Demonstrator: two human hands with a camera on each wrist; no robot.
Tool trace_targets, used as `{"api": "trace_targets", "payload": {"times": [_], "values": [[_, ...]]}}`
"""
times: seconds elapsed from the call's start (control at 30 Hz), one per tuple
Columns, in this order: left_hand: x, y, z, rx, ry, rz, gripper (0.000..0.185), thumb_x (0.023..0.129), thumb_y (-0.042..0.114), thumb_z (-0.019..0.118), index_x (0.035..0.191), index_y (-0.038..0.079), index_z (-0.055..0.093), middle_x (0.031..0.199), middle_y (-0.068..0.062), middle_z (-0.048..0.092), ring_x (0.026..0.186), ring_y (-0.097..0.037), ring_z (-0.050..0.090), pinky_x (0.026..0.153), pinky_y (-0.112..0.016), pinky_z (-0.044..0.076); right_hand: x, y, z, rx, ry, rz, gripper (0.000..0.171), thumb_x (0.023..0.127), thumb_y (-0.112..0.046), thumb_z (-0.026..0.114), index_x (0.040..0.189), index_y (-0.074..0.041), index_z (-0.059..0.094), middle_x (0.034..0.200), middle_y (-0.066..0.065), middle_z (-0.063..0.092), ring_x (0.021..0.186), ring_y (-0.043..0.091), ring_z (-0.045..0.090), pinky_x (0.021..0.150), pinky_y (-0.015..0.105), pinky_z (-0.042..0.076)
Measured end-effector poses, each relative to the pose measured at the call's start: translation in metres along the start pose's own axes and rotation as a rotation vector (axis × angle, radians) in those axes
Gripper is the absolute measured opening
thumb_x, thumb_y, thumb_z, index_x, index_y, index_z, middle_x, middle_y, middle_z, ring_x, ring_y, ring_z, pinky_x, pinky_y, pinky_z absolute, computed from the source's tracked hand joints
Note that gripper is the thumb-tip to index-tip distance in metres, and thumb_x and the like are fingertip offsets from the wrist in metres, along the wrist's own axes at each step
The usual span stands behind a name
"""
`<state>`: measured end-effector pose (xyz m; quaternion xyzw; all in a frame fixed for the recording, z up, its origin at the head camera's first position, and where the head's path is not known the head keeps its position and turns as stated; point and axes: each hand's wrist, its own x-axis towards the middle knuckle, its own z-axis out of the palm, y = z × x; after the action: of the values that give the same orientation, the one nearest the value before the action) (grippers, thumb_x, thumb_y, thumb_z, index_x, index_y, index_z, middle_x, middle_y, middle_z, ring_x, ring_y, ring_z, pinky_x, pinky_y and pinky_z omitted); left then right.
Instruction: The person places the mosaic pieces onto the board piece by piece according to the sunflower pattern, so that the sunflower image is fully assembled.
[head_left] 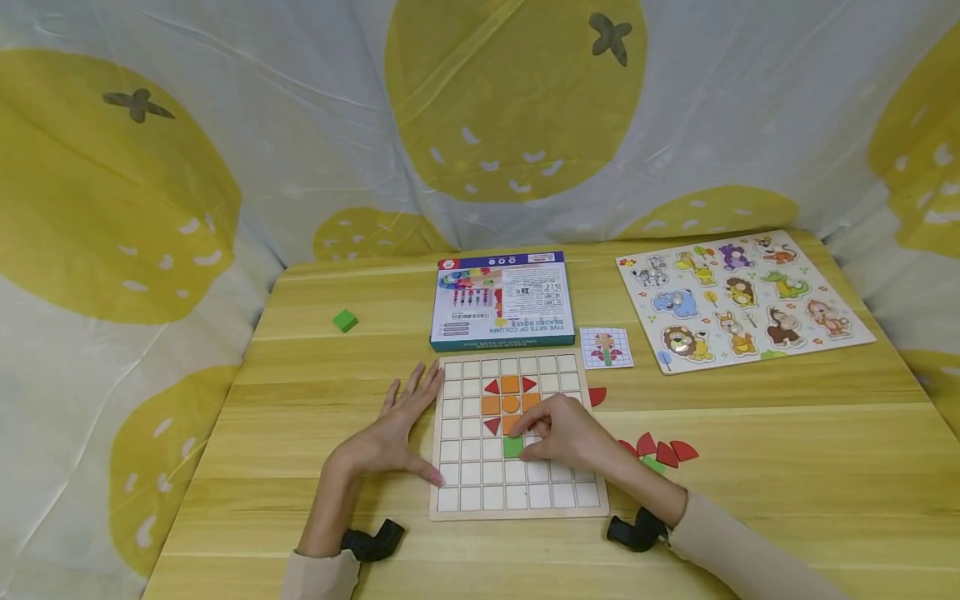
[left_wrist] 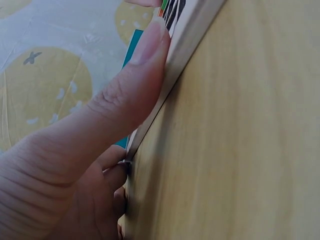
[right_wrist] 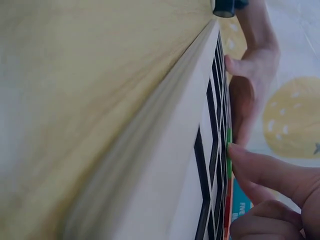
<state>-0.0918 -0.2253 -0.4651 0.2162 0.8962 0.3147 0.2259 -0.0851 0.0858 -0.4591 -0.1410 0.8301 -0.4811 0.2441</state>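
While the right hand [head_left: 566, 433] curls its fingertips on a green square tile [head_left: 513, 447], seating it in a cell of the wooden grid board [head_left: 517, 500] directly below the orange pieces, the left hand [head_left: 397, 429] lies flat with straight fingers against the board's left edge, its thumb pressed to the rim as the left wrist view shows. Whether the right fingers truly pinch the tile or only press down on it, I cannot tell.

Risks, as I judge them: if the tile goes in tilted, it could ride up on the cell wall and jam; a sideways push from the right fingers could nudge the red triangle [head_left: 492, 426] just left of the grip or the orange square just above it out of place; if the bracing hand eases off, the board could slide on the table [head_left: 787, 500].

Counted on the board: one green tile, four orange squares around one orange circle, three red triangles showing. Right of the grip, loose on the table, lie about four red pieces [head_left: 660, 450], with another red one [head_left: 597, 395] by the board's right edge. One green cube [head_left: 345, 320] sits well off beyond the left hand. One box [head_left: 502, 300], one pattern card [head_left: 606, 347] and one animal puzzle [head_left: 742, 298] lie farther away.
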Motion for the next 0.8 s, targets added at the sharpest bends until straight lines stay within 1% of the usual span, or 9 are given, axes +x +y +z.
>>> {"api": "trace_targets", "payload": {"times": [0.13,0.23,0.33,0.43,0.6,0.7,0.8], "values": [[0.000,0.000,-0.001,-0.003,0.000,0.002,0.150,0.059,0.042,0.100,0.168,0.015,0.001,0.176,-0.004,-0.007,0.162,-0.031,-0.016,0.129,-0.060,-0.015,0.000,0.003,-0.005,0.044,-0.039,-0.007,0.018,0.081,-0.013,0.088,0.099,-0.015,0.084,0.059,-0.004,0.041,0.056,0.012,0.036,0.051,0.019,0.024],[0.001,0.000,-0.001,-0.003,0.002,0.005,0.149,0.059,0.042,0.100,0.168,0.015,0.002,0.176,-0.004,-0.007,0.162,-0.031,-0.016,0.128,-0.060,-0.015,-0.002,0.007,-0.017,0.080,-0.054,-0.015,0.021,0.085,-0.018,0.086,0.105,-0.014,0.083,0.058,-0.004,0.036,0.055,0.012,0.033,0.051,0.020,0.022],[0.001,0.000,-0.001,-0.004,0.003,0.007,0.149,0.059,0.042,0.100,0.168,0.015,0.002,0.176,-0.004,-0.006,0.162,-0.031,-0.016,0.128,-0.061,-0.015,-0.006,0.012,-0.035,0.061,-0.020,-0.018,0.022,0.088,-0.020,0.084,0.109,-0.014,0.082,0.058,-0.004,0.032,0.054,0.013,0.030,0.051,0.022,0.022],[0.001,0.000,-0.001,-0.007,0.001,0.006,0.149,0.059,0.042,0.100,0.168,0.015,0.002,0.176,-0.004,-0.007,0.162,-0.031,-0.016,0.128,-0.061,-0.015,-0.012,0.020,-0.058,0.013,0.046,0.003,0.022,0.088,-0.020,0.083,0.110,-0.013,0.081,0.059,-0.004,0.031,0.055,0.013,0.030,0.051,0.022,0.023],[0.001,0.001,-0.001,0.000,0.003,0.002,0.149,0.059,0.042,0.100,0.168,0.015,0.001,0.176,-0.005,-0.007,0.162,-0.031,-0.016,0.128,-0.061,-0.015,-0.021,0.034,-0.094,-0.038,0.131,0.056,0.024,0.089,-0.014,0.081,0.111,-0.007,0.079,0.059,-0.003,0.032,0.055,0.012,0.031,0.050,0.023,0.024],[0.000,0.001,0.000,0.001,0.006,0.004,0.150,0.059,0.042,0.100,0.168,0.014,0.002,0.176,-0.005,-0.007,0.162,-0.031,-0.016,0.128,-0.061,-0.015,-0.022,0.040,-0.107,-0.031,0.142,0.092,0.025,0.088,-0.012,0.082,0.112,-0.005,0.078,0.059,-0.004,0.032,0.055,0.012,0.030,0.051,0.024,0.024],[0.000,0.001,0.000,-0.004,0.006,0.009,0.150,0.059,0.042,0.100,0.168,0.013,0.002,0.176,-0.006,-0.007,0.162,-0.032,-0.016,0.128,-0.061,-0.015,-0.020,0.045,-0.110,-0.014,0.132,0.114,0.027,0.088,-0.014,0.082,0.112,-0.003,0.078,0.059,-0.004,0.032,0.056,0.012,0.031,0.051,0.025,0.025]]}}
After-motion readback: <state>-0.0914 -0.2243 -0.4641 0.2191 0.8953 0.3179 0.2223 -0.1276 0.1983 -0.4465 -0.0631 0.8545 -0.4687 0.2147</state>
